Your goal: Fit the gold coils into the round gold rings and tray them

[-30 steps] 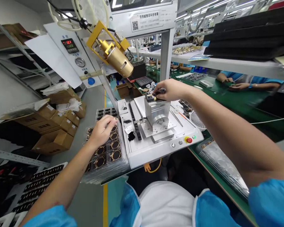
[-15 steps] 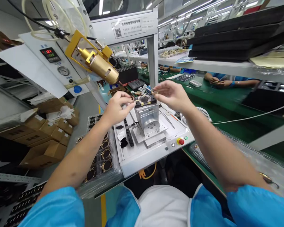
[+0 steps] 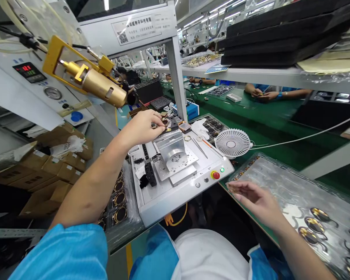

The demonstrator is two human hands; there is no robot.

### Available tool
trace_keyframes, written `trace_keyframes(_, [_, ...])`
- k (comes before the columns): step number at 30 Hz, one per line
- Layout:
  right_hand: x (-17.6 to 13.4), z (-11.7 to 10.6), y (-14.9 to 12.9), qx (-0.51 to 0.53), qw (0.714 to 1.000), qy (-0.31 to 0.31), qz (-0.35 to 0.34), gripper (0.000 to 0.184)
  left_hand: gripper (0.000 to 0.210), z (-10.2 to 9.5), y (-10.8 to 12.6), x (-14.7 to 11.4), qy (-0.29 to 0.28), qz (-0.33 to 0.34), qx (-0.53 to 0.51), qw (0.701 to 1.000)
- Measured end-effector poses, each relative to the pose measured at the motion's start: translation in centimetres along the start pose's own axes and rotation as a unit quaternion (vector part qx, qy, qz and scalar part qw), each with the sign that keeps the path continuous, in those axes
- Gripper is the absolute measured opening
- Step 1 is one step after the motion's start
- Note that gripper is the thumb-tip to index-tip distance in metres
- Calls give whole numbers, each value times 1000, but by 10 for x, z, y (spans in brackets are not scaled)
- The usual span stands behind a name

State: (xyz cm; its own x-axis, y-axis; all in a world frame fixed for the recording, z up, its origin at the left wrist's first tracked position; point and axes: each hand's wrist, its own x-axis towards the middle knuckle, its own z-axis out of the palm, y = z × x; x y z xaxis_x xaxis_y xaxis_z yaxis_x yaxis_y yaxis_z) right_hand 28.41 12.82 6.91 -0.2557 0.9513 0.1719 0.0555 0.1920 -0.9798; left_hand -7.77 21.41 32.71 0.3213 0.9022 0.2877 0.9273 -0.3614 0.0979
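My left hand [image 3: 146, 127] is closed in a pinch at the top of the metal fixture block [image 3: 171, 146]. Its fingertips grip a small brownish ring [image 3: 165, 122] against or just above the dark plate there. To the right, my right hand [image 3: 258, 202] hovers by the near edge of a clear plastic tray [image 3: 268, 175]. Its thumb and fingers are pinched, and a small gold-brown bit shows at the tips, too small to name. Round gold-rimmed parts with dark tails [image 3: 313, 224] lie in that tray.
A gold press cylinder [image 3: 105, 88] hangs above left of the fixture. A white fan [image 3: 233, 143], tweezers [image 3: 200, 147] and a red emergency button [image 3: 215, 175] are to the right. Gold-rimmed discs [image 3: 119, 198] fill a tray at left. A co-worker's hands [image 3: 264, 93] are across the bench.
My right hand has moved away from the fixture, down and right to the clear tray. My left hand stays at the fixture. The view has shifted right.
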Motion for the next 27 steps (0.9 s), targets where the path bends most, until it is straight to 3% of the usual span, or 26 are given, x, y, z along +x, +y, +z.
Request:
trace_keyframes(5, [-13,-4,20,-6,998,-23,60,38,22,2,15,5,-5,-67,14,998])
trace_keyframes(10, [-8,-1,23,0,997,-28,74,43,26,-6,24,5,-84,-94,84,988])
trace_keyframes(13, [-3,3,35,20,996,-28,88,46,42,-1,18,-9,-115,-55,79,989])
trace_keyframes(17, [4,6,58,26,994,2,109,60,80,22,1,-29,-60,31,53,996])
trace_keyframes(20, [13,10,69,-1,994,-3,110,75,96,35,-10,-35,-44,56,37,997])
trace_keyframes(24, [26,18,73,-122,985,-44,114,88,109,33,-14,-32,-55,48,19,997])
trace_keyframes(27, [32,24,69,-273,953,-71,112,90,101,22,-9,-39,-70,24,0,997])
